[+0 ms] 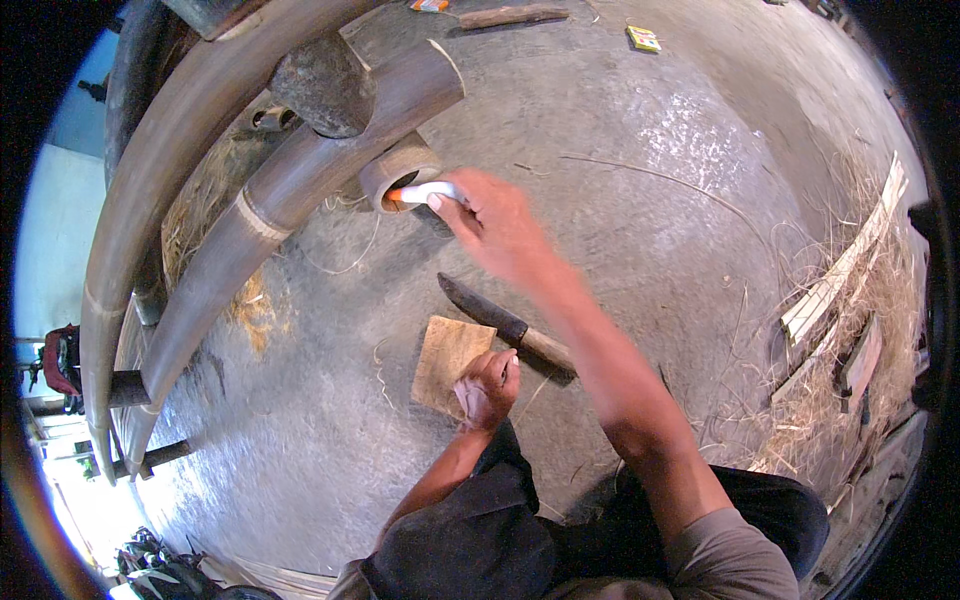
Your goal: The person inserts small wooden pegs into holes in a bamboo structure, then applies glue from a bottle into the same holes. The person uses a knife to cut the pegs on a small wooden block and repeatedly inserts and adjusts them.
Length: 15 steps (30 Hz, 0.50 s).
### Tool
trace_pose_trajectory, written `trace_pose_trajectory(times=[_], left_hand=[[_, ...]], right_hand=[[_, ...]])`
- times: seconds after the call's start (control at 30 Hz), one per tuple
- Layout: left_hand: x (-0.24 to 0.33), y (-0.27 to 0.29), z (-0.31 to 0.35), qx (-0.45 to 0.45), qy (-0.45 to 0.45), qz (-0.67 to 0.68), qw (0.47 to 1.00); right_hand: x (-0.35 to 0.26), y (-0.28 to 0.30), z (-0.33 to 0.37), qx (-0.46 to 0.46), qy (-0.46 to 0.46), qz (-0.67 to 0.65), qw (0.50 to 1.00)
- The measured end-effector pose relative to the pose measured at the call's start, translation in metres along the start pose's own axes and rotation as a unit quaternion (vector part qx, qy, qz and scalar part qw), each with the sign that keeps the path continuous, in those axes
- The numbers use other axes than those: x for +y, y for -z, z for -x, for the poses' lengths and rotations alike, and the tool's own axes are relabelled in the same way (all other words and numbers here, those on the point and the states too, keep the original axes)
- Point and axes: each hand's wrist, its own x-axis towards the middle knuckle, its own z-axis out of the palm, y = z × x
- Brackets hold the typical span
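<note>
My right hand [485, 215] is closed round a white tube with an orange tip [420, 192]. That tip is at the open end of a short, hollow bamboo piece [405, 165], beside a long bamboo pole. My left hand [487, 390] is curled closed over the lower right edge of a square, light-brown wooden board [447, 350]. Whatever its fingers may pinch is too small to make out. A knife with a dark, broad blade [485, 305] and a pale wooden handle lies on the floor, just right of the board.
Long bamboo poles [215, 290] slant along the left. A dark, rounded block [325, 85] rests against the upper pole. Split strips [840, 260] and heaped shavings [800, 430] lie at the right. A small yellow packet [643, 39] and a stick [513, 16] are on the concrete floor farther off.
</note>
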Motion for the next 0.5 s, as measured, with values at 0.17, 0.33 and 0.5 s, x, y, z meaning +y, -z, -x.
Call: trace_pose_trajectory(times=[0.17, 0.33, 0.5], left_hand=[[0.0, 0.0, -0.002, 0.001, -0.001, 0.018, 1.0], [0.0, 0.0, 0.0, 0.005, 0.012, 0.007, 1.0], [0.002, 0.002, -0.001, -0.01, 0.032, 0.001, 0.999]], right_hand=[[0.006, -0.009, 0.0, 0.042, 0.041, -0.003, 0.998], [0.004, 0.004, 0.015, 0.006, -0.041, -0.02, 0.999], [0.004, -0.008, 0.004, 0.038, -0.01, -0.017, 0.999]])
